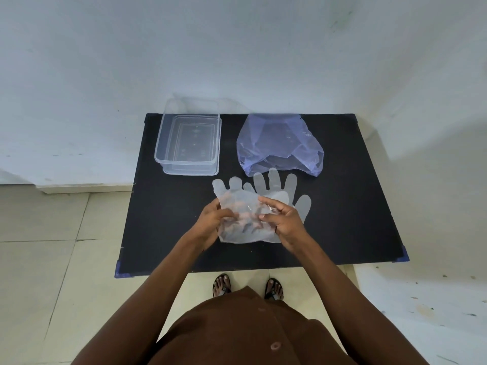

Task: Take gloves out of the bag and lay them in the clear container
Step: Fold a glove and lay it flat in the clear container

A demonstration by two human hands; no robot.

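Thin see-through plastic gloves are out of the bag, above the middle of the black table (355,206). My left hand (210,222) and my right hand (284,222) both pinch one glove (234,198), held between them with its fingers pointing away from me. A second glove (282,185) lies flat on the table just behind it, partly covered by the held one. The blue translucent bag (279,143) lies at the back right, its mouth toward me. The clear container (188,143) stands open at the back left with nothing in it.
The table stands against a white wall (237,48). Tiled floor (52,233) lies to the left and in front, where my sandalled feet (247,287) stand near the table's front edge. My brown shirt fills the bottom of the view.
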